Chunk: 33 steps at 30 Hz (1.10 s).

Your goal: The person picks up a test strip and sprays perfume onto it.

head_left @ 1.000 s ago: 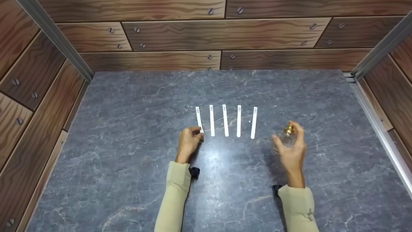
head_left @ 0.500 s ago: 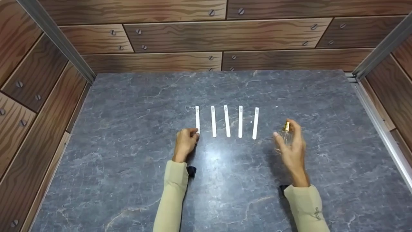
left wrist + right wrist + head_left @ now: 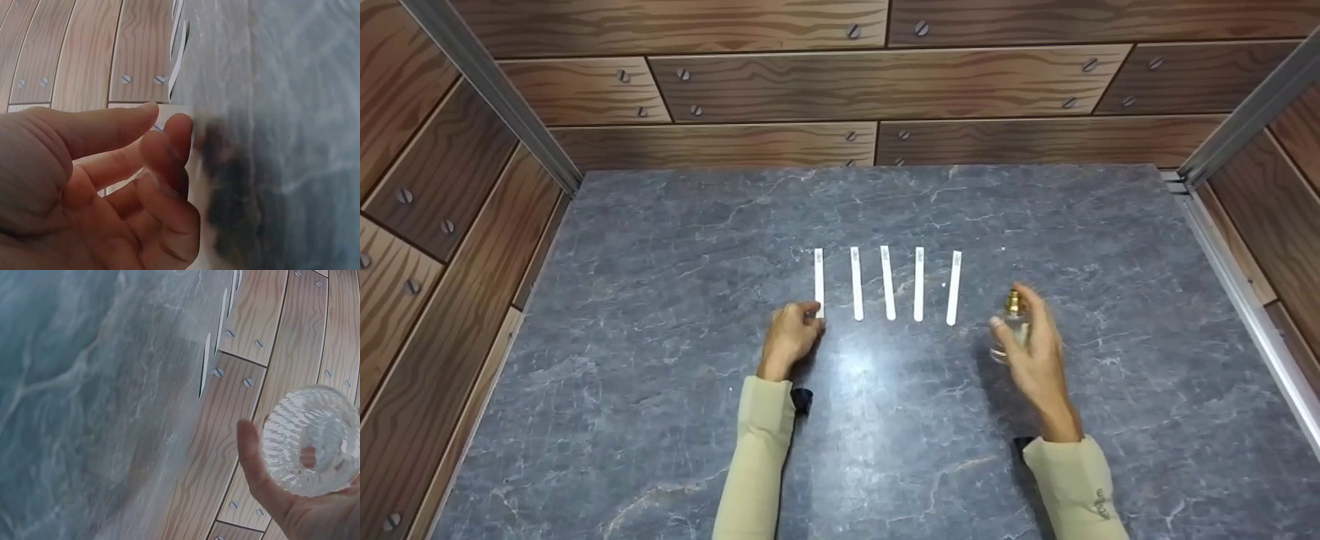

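Perfume bottle (image 3: 1011,330) of clear ribbed glass with gold sprayer, held upright in right hand (image 3: 1031,352) above grey marble table (image 3: 660,300), just right of the row of white paper strips. Fingers and thumb curled round the glass body; index finger up at the gold top. Ribbed round base of the bottle (image 3: 310,440) seen from below in the right wrist view, thumb beside it.

Five paper test strips lying side by side near the table middle, long sides pointing near to far. Leftmost strip (image 3: 818,281) pinched at its near end by left hand (image 3: 791,336), fingers bent with tips together on the strip. Rightmost strip (image 3: 953,287) nearest to the bottle, apart from it.

Wooden plank walls (image 3: 885,75) with screws around the far, left and right sides.
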### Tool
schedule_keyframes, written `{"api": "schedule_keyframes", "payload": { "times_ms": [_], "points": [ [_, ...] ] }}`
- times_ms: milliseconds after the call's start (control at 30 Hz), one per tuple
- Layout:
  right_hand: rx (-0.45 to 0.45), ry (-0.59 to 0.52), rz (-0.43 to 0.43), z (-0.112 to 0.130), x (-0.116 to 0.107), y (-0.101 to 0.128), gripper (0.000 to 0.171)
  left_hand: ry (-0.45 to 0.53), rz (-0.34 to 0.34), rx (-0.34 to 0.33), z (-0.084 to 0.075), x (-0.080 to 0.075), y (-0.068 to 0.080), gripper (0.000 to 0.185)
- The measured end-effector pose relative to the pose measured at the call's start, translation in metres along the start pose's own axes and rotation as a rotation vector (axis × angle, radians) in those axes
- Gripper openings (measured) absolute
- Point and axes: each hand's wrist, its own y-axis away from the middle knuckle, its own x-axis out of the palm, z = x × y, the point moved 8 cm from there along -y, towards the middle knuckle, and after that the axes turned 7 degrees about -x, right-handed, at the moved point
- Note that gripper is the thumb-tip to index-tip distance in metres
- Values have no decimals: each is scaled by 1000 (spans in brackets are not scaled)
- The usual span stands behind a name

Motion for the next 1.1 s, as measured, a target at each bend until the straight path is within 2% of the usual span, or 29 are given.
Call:
{"api": "schedule_keyframes", "payload": {
  "times_ms": [167, 267, 433, 600, 767, 867, 967, 1100],
  "points": [
    [-138, 148, 13, 8, 2, -1, 70, 9, 35, 10, -5, -4, 4, 31],
    [-194, 189, 24, 11, 5, -1, 76, 33, 37, 50, -11, -9, 6, 30],
    [-200, 196, 83, 9, 12, 4, 80, 41, 11, 157, -19, -16, 12, 32],
    [-192, 239, 143, 9, 17, 8, 81, -15, -37, 302, -26, -26, 23, 30],
    [-181, 228, 206, 7, 21, 11, 81, -75, -21, 402, -23, -32, 34, 29],
    [-202, 233, 220, 9, 22, 12, 80, -91, -35, 422, -20, -37, 39, 28],
    [-240, 245, 237, 12, 23, 14, 79, -107, -71, 403, -15, -43, 44, 28],
    [-198, 240, 319, 10, 18, 16, 78, -158, -155, 392, -8, -54, 53, 35]
  ]
}}
